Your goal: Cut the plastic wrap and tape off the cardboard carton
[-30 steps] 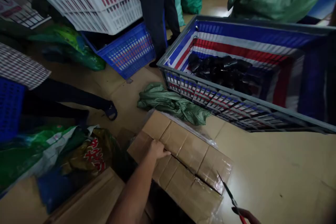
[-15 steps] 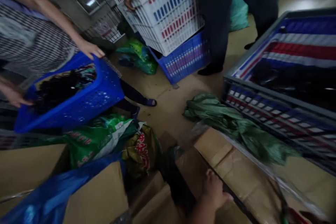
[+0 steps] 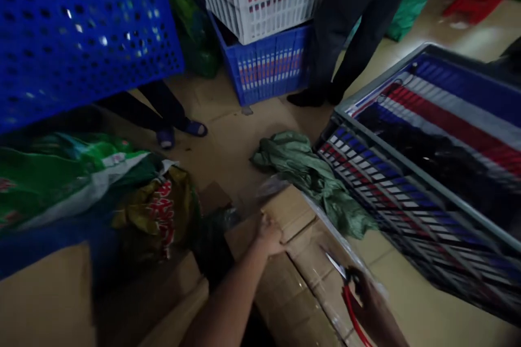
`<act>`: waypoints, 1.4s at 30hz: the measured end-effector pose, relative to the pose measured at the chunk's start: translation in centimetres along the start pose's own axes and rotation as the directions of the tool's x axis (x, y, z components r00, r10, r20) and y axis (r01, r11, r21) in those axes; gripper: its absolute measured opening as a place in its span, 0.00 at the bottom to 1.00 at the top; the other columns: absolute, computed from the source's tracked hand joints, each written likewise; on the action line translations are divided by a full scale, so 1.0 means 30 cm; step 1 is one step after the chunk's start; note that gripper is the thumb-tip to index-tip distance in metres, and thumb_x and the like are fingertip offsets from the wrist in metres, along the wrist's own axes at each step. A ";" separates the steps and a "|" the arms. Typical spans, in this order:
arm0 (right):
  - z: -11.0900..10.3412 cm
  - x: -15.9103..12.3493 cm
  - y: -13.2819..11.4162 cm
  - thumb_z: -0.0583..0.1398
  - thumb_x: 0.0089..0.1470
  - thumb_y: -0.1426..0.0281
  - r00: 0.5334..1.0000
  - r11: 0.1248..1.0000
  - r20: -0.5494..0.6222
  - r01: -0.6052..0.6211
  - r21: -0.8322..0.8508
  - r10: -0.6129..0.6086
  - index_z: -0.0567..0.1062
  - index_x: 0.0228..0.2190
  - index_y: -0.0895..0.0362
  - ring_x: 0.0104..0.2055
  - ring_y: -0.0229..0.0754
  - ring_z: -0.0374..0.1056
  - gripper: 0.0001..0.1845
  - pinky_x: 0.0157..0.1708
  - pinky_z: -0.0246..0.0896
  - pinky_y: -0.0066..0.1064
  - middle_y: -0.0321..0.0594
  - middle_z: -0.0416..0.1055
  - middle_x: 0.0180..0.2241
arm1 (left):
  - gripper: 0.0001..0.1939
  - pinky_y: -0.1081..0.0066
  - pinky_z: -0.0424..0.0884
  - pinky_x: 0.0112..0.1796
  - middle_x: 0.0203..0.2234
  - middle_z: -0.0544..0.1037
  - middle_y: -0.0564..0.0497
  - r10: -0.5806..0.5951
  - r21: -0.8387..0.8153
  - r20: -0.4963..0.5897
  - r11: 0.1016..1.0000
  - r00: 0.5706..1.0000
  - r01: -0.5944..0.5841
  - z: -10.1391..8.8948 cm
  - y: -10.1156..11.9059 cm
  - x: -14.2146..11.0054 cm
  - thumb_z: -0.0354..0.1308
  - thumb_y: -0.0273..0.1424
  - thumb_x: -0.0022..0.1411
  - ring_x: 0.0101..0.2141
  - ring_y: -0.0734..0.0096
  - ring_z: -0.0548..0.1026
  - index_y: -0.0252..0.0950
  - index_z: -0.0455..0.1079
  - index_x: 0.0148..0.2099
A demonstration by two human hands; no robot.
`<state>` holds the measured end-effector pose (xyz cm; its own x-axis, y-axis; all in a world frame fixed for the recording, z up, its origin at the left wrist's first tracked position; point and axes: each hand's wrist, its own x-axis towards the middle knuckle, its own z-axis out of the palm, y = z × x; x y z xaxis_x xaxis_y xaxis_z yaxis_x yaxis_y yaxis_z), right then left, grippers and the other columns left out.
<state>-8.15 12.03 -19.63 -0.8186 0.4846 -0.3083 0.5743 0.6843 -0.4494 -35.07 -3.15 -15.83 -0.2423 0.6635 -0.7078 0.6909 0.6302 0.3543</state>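
Note:
My right hand (image 3: pixel 372 303) is closed round a pair of scissors (image 3: pixel 345 276) with red handles, blades pointing up and left over the cardboard. A long cardboard box (image 3: pixel 321 252) lies in front of me, a dark seam running along its top and clear plastic at its far edge. My left hand (image 3: pixel 271 236) rests on the box's far part, fingers curled at the seam beside a raised cardboard piece (image 3: pixel 291 211). The fingertips are partly hidden and dim.
A person holds a blue perforated basket (image 3: pixel 89 49) at upper left. Another stands by a white crate (image 3: pixel 280 0) stacked on a blue crate (image 3: pixel 271 68). At right is a large grey-rimmed crate (image 3: pixel 386 146). Green sacking (image 3: pixel 301 162) and a gold bag (image 3: pixel 154 211) lie nearby.
My left hand has shifted toward the far part of the box. My right hand with the scissors has come into view. The blue basket fills more of the upper left.

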 end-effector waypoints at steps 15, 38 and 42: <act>-0.121 0.813 -0.562 0.63 0.49 0.59 0.582 0.359 0.646 0.813 -0.458 -0.494 0.58 0.59 0.56 0.46 0.55 0.62 0.39 0.42 0.55 0.43 0.53 0.66 0.47 | 0.22 0.62 0.57 0.58 0.36 0.78 0.39 0.010 -0.281 -0.232 0.957 0.973 -0.076 0.084 -0.103 -0.057 0.65 0.43 0.50 0.49 0.57 0.70 0.26 0.76 0.37; 0.025 0.886 -0.590 0.59 0.54 0.59 0.508 0.421 0.716 0.848 -0.321 -0.478 0.65 0.55 0.53 0.45 0.52 0.67 0.28 0.40 0.61 0.37 0.50 0.68 0.46 | 0.17 0.61 0.60 0.56 0.31 0.79 0.44 0.025 -0.292 -0.271 0.950 0.962 -0.107 0.094 -0.118 -0.102 0.67 0.42 0.47 0.46 0.59 0.71 0.31 0.76 0.30; 0.045 0.863 -0.636 0.59 0.49 0.48 0.571 0.432 0.686 0.812 -0.392 -0.451 0.68 0.52 0.55 0.43 0.56 0.67 0.34 0.38 0.62 0.41 0.53 0.67 0.44 | 0.15 0.60 0.61 0.56 0.29 0.78 0.49 0.008 -0.267 -0.283 0.960 0.959 -0.087 0.079 -0.110 -0.153 0.68 0.41 0.46 0.44 0.60 0.72 0.33 0.74 0.26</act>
<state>-40.30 10.79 -20.17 -0.7308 -0.4061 -0.5486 -0.4142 0.9027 -0.1164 -34.64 -9.23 -15.20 -0.4199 0.7556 -0.5027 0.5020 0.6549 0.5649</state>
